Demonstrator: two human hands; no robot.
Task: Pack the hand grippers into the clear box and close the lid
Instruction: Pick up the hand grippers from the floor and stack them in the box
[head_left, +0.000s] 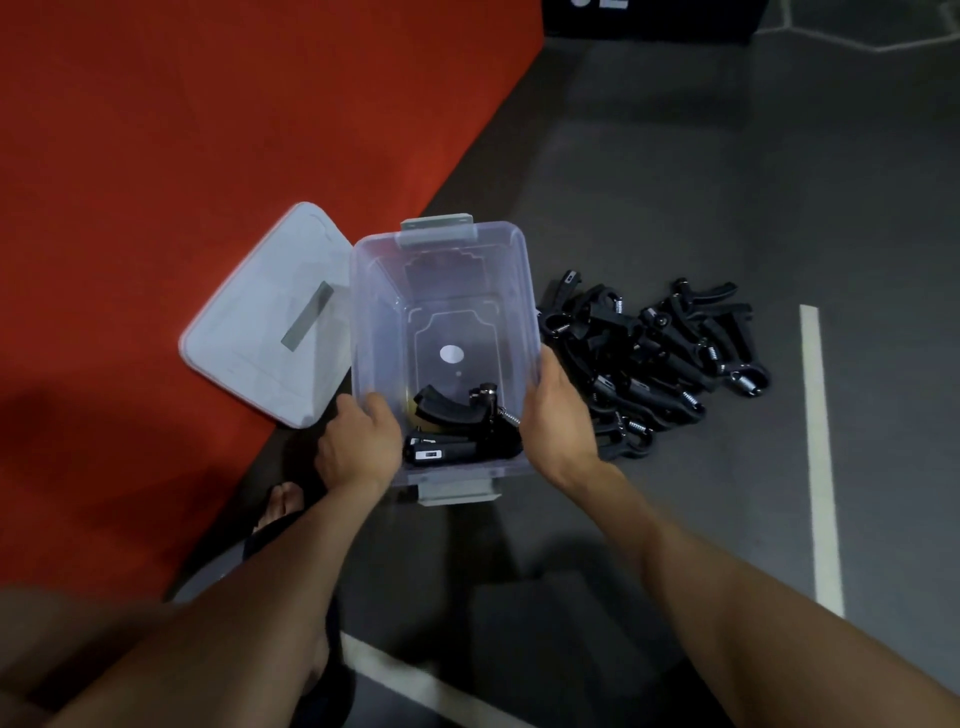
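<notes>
Both hands — left hand (358, 441), right hand (558, 421) — grip the translucent rectangular clear box (374, 312) holding black ridged hand grippers (460, 426).

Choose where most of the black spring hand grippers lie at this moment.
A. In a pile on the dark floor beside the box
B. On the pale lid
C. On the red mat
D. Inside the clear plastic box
A: the pile of black spring hand grippers lies on the dark floor right of the clear plastic box, which holds only a few.

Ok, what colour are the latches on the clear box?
Grey latches, seen best in the head view.
</notes>
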